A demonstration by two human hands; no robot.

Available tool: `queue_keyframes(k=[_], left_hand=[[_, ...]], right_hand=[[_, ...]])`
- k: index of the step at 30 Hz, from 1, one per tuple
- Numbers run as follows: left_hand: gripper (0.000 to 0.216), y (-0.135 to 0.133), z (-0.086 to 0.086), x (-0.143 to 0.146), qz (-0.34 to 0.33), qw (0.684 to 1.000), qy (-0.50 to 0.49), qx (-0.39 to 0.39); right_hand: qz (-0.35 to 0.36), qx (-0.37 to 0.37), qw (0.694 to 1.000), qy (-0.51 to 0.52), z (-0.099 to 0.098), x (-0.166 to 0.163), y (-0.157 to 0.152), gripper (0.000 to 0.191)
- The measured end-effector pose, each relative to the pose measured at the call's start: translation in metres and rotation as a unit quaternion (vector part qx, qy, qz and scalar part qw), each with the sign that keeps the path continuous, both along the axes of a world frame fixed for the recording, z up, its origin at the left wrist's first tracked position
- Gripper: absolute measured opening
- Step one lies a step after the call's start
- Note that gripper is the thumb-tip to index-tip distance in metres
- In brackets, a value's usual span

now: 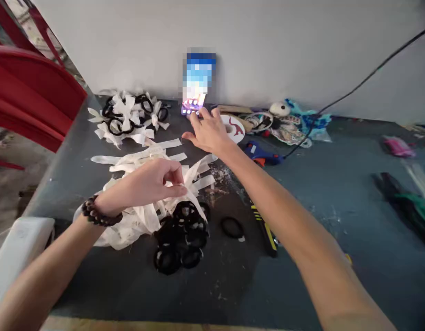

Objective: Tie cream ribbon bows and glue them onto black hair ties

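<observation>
My left hand [155,184], a dark beaded bracelet on its wrist, pinches a white fabric strip [195,200] between thumb and fingers. Beneath it spreads a pile of similar white strips [143,218]. My right hand [210,131] reaches forward with fingers apart, its fingertips at the lower edge of a lit phone [195,87] leaning on the wall. Whether they touch the screen I cannot tell. Several black hair ties [167,262] lie heaped in front of the strips, and a single hair tie [223,225] rests to their right. Behind, hair ties with white bows [127,110] form another heap.
Beside my right hand are a white and red roll [238,128] and a blue glue gun [262,154] with its cord. A yellow-black cutter [267,234] lies under my right forearm. A white box-like object [22,243] stands left, near a red chair [29,92].
</observation>
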State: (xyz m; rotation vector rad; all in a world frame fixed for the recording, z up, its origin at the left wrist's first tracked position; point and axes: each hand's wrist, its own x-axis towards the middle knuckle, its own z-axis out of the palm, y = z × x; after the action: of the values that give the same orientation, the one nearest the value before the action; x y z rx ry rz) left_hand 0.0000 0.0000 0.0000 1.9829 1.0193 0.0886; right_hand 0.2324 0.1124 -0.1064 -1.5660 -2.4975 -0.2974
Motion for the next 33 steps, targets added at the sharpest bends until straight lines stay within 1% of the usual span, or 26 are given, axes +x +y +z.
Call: queue_keyframes(k=[8,13,16,20,24,28,33], left_hand=[[0.026,0.000,0.000,0.002,-0.008,1.000,-0.005,-0.015],[0.024,-0.001,-0.002,0.002,-0.007,1.000,0.001,-0.020],[0.023,-0.001,-0.005,0.002,-0.007,1.000,0.009,-0.013],[0.023,-0.002,-0.006,0.004,-0.017,1.000,0.015,-0.002],[0.023,-0.002,-0.005,0.006,-0.016,1.000,0.024,-0.008],[0.022,-0.003,-0.003,0.006,-0.019,0.999,0.025,-0.010],[0.020,-0.001,-0.005,0.004,-0.022,0.999,0.019,-0.014]], right_hand=[[-0.055,0.019,0.997,0.054,-0.002,0.004,-0.002,0.105],[-0.034,0.006,0.998,0.060,0.005,-0.001,-0.009,0.098],[-0.018,0.001,0.998,0.066,0.009,-0.005,-0.009,0.096],[-0.013,0.003,0.997,0.075,0.010,-0.012,-0.002,0.097],[-0.004,0.009,0.997,0.079,0.009,-0.016,0.008,0.096],[-0.012,0.011,0.997,0.074,0.009,-0.018,0.010,0.097],[-0.025,0.016,0.998,0.061,0.009,-0.011,-0.002,0.096]])
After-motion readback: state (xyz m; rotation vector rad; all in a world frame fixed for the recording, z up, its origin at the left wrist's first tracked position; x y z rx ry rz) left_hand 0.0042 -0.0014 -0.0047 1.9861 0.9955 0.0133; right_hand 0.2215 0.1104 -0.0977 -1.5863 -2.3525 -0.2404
